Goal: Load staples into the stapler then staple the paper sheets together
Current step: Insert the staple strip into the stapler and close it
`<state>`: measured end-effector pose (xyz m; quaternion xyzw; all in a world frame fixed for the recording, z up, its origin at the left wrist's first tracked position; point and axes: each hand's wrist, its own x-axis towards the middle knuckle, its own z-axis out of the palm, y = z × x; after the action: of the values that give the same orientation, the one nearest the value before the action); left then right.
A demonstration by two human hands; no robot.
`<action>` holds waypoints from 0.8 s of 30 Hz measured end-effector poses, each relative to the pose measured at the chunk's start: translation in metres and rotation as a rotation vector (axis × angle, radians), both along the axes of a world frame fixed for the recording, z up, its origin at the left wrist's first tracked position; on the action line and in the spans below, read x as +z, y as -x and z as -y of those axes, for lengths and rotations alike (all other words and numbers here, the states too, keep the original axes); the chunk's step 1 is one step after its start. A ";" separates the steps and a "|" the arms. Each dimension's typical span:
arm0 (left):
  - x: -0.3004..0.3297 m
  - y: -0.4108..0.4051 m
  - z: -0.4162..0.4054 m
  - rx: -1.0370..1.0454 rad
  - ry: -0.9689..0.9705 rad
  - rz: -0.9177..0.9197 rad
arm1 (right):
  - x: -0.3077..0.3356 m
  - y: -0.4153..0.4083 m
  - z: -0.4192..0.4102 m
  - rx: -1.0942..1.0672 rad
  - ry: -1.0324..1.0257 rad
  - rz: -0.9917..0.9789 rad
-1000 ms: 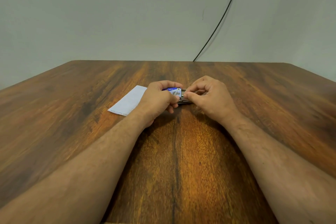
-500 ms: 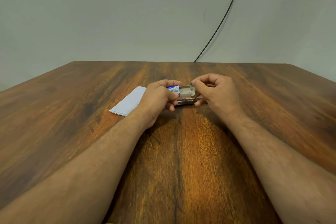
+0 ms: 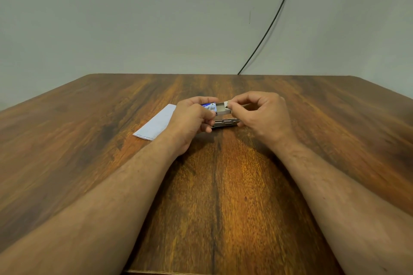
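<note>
Staple box (image 3: 210,107): small, blue-white sleeve, plain tray (image 3: 222,110) slid out rightward, held above tabletop (image 3: 89,118). Metal stapler (image 3: 225,123) directly beneath on tabletop. White paper sheets (image 3: 156,122) left. Left hand (image 3: 192,118) clasps sleeve; right hand (image 3: 261,114) pinches tray end.

The right hand (image 3: 261,116) is drawing the inner tray (image 3: 223,109) farther out of the staple box (image 3: 209,106), which a second ago looked closed between both hands. The left hand (image 3: 193,118) and the box are sitting slightly higher, exposing the stapler (image 3: 225,123) beneath them.
</note>
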<state>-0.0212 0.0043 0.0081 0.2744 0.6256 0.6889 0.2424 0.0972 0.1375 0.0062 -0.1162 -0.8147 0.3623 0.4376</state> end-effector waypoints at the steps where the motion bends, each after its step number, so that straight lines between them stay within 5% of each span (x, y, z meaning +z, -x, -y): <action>1: 0.000 0.000 0.000 0.000 -0.002 0.004 | 0.000 0.000 0.000 0.003 -0.004 0.001; 24: -0.001 -0.008 0.001 -0.024 -0.003 -0.049 | 0.001 -0.002 0.002 0.039 -0.239 0.031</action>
<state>-0.0135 0.0037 0.0072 0.2990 0.6271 0.6798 0.2349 0.0997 0.1350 0.0069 -0.0530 -0.8610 0.2691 0.4284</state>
